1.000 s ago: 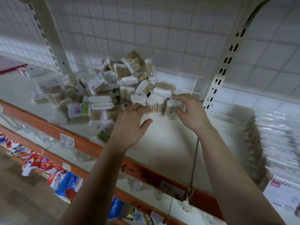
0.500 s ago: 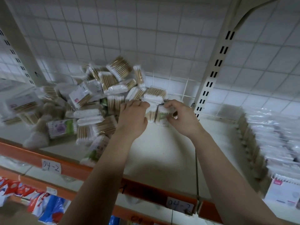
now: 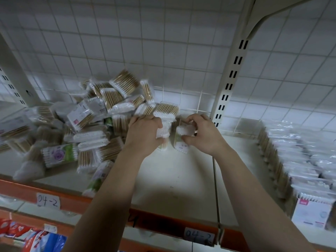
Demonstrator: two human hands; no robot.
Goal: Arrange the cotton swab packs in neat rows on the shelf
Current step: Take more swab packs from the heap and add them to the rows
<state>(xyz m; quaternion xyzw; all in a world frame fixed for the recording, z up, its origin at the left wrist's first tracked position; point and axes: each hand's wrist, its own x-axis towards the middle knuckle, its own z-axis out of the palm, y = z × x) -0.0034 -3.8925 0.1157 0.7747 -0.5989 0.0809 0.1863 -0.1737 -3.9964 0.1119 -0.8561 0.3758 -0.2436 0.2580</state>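
**A:** Where are the hands?

**B:** Both reach to the back of the shelf (image 3: 172,179). The left hand (image 3: 143,135) curls its fingers round one cotton swab pack (image 3: 163,131), white tips upward, at the right edge of the heap.

**A:** And the other?

**B:** The right hand (image 3: 201,135) pinches a second pack (image 3: 181,142) between thumb and fingertips. That pack stands upright with its lower end down at the shelf board, just beside the one in the left hand.

**A:** What about the heap?

**B:** The heap of packs (image 3: 94,120) lies every which way on the left part of the shelf, piled against the white gridded back wall (image 3: 145,42). Wooden sticks and white tips show through the clear wrap, and a few packs carry green and purple print. One pack (image 3: 94,180) lies at the front edge, by the orange rail (image 3: 163,224).

**A:** Is anything in order?

**B:** To the right, past the slotted post (image 3: 231,73), a row of packs (image 3: 291,151) stands on edge, running front to back, well apart from both hands. A white box (image 3: 311,213) with a pink mark stands at its front end.

**A:** Any markings?

**B:** A handwritten label (image 3: 48,200) reading "04-2" is stuck on the rail.
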